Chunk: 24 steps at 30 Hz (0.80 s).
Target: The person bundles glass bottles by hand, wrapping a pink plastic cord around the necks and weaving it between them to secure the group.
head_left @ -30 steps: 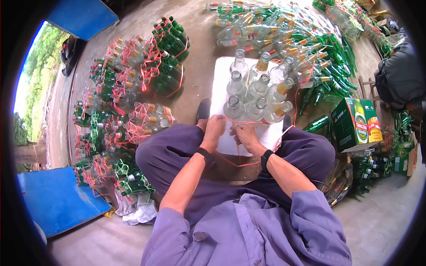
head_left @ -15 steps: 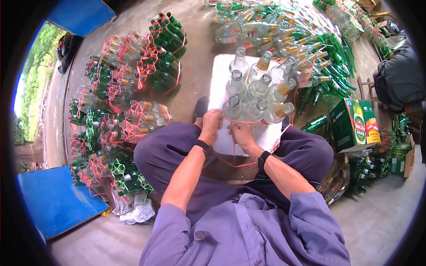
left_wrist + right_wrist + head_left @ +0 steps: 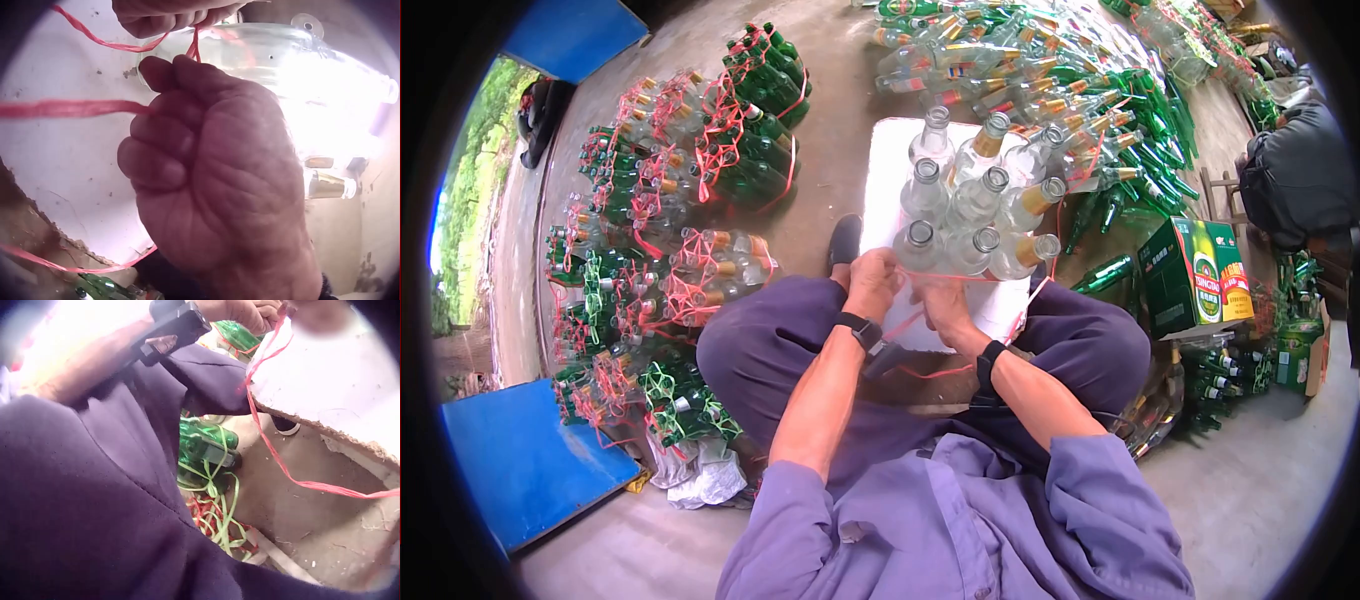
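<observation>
Several clear glass bottles stand upright in a tight group on a white board. A strand of red plastic string crosses the front of the group, low down. At its near left corner my left hand pinches the string, the other fingers curled into the palm, as the left wrist view shows. Close beside it, my right hand grips string too with curled fingers; it is blurred at the top of the right wrist view. A loose length of string hangs past the board's near edge.
Bundles of bottles tied with string stand on the left. A large heap of loose bottles lies at the back right. A green beer carton is right of my knee. The board rests between my bent legs.
My left hand has drawn slightly left and turned at the wrist, beside the bottles. A strand that hung between the hands now runs slantwise down to the left from the right hand.
</observation>
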Each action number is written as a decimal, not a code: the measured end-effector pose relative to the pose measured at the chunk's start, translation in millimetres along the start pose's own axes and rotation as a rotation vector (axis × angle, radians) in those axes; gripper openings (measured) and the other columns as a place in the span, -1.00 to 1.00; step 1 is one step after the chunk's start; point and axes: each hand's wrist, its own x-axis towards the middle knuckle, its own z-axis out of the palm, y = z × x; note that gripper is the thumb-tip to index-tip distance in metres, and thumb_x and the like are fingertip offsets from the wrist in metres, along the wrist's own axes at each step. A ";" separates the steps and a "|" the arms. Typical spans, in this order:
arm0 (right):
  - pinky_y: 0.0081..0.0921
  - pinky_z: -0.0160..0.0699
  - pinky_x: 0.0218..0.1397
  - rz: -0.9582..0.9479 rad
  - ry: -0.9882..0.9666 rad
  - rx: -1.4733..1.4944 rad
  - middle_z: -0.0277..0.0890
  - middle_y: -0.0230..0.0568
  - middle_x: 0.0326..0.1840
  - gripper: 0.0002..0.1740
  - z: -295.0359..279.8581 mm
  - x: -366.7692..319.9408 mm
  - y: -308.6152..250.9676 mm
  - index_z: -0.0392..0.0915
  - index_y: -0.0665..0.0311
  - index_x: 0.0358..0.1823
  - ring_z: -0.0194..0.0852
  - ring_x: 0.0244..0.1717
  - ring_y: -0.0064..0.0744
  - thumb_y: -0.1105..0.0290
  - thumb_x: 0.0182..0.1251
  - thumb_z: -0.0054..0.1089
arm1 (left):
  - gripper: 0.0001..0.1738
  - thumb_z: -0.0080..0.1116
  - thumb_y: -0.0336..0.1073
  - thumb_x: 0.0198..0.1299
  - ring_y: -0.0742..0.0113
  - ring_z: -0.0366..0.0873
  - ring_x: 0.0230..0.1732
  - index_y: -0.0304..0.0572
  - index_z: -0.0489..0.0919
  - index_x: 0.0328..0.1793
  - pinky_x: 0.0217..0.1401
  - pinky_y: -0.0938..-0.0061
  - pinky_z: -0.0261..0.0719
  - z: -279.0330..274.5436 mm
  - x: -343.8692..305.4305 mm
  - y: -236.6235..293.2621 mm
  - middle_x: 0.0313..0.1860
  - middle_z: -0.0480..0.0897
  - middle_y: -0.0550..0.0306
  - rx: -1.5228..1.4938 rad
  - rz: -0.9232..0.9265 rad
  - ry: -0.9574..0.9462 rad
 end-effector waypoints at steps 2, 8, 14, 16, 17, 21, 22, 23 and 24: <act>-0.26 0.40 -0.44 0.247 -0.018 0.233 0.58 -0.15 -0.56 -0.81 -12.8 -5.5 -35.2 0.63 0.35 -0.52 0.54 -0.52 -0.25 0.44 0.18 0.11 | -0.79 0.10 -0.51 0.02 0.44 0.08 -0.76 -0.03 0.37 -0.55 -0.67 0.46 0.02 -5.5 10.7 -0.1 -0.66 0.26 0.31 0.007 -0.035 0.021; -0.42 0.17 -0.64 0.384 0.045 0.523 0.47 -0.28 -0.57 -0.86 -24.1 1.1 -50.6 0.57 0.37 -0.52 0.30 -0.66 -0.48 0.49 0.14 0.10 | -0.80 0.09 -0.50 0.04 0.41 0.08 -0.76 -0.06 0.36 -0.55 -0.68 0.42 -0.02 -16.6 31.6 -7.1 -0.65 0.25 0.27 -0.027 -0.010 -0.053; -0.39 0.14 -0.67 0.416 0.018 0.470 0.43 -0.28 -0.59 -0.88 -27.6 -5.4 -42.1 0.57 0.41 -0.38 0.24 -0.71 -0.45 0.47 0.15 0.14 | -0.86 0.06 -0.50 0.07 0.36 0.10 -0.75 -0.11 0.40 -0.49 -0.69 0.41 0.01 -13.2 22.8 -4.6 -0.63 0.26 0.24 -0.016 -0.006 -0.046; -0.39 0.14 -0.68 0.371 0.024 0.493 0.42 -0.29 -0.60 -0.86 -31.3 -2.4 -47.3 0.56 0.42 -0.37 0.24 -0.72 -0.46 0.46 0.16 0.15 | -0.86 0.06 -0.50 0.07 0.36 0.10 -0.75 -0.11 0.40 -0.49 -0.69 0.41 0.01 -12.9 28.6 -6.2 -0.64 0.25 0.24 -0.016 0.009 -0.047; -0.40 0.11 -0.70 0.391 0.002 0.466 0.40 -0.29 -0.60 -0.84 -33.3 -3.2 -49.8 0.56 0.42 -0.38 0.22 -0.74 -0.47 0.43 0.19 0.16 | -0.86 0.05 -0.51 0.07 0.35 0.11 -0.75 -0.11 0.40 -0.49 -0.69 0.41 0.01 -15.0 30.0 -7.0 -0.64 0.25 0.24 -0.020 0.007 -0.029; -0.43 0.03 -0.75 0.423 -0.038 0.452 0.35 -0.30 -0.60 -0.77 -28.2 -3.8 -34.7 0.56 0.44 -0.39 0.18 -0.77 -0.52 0.36 0.28 0.19 | -0.84 0.11 -0.45 0.11 0.50 0.09 -0.72 -0.07 0.39 -0.47 -0.68 0.51 0.01 -25.3 26.0 -2.8 -0.63 0.25 0.39 0.081 0.111 -0.196; -0.43 0.03 -0.75 0.427 -0.043 0.452 0.35 -0.30 -0.60 -0.77 -27.4 -8.1 -30.4 0.56 0.44 -0.39 0.18 -0.77 -0.52 0.36 0.28 0.19 | -0.91 0.14 -0.41 0.17 0.57 0.11 -0.70 -0.10 0.47 -0.37 -0.67 0.57 0.03 -30.9 26.7 -1.0 -0.60 0.28 0.44 0.109 0.135 -0.287; -0.44 0.03 -0.75 0.400 -0.036 0.457 0.34 -0.31 -0.61 -0.76 -26.7 -10.2 -26.5 0.57 0.44 -0.39 0.18 -0.77 -0.52 0.35 0.29 0.19 | -0.91 0.14 -0.41 0.17 0.57 0.11 -0.70 -0.10 0.47 -0.37 -0.67 0.57 0.03 -34.5 27.0 -1.9 -0.60 0.28 0.44 0.108 0.135 -0.281; -0.45 0.02 -0.75 0.372 -0.029 0.462 0.32 -0.32 -0.62 -0.76 -26.3 -11.8 -30.8 0.57 0.44 -0.39 0.17 -0.77 -0.52 0.35 0.29 0.19 | -0.92 0.10 -0.45 0.20 0.58 0.15 -0.70 -0.08 0.45 -0.31 -0.69 0.60 0.03 -30.8 16.5 3.1 -0.60 0.31 0.41 0.212 0.154 -0.246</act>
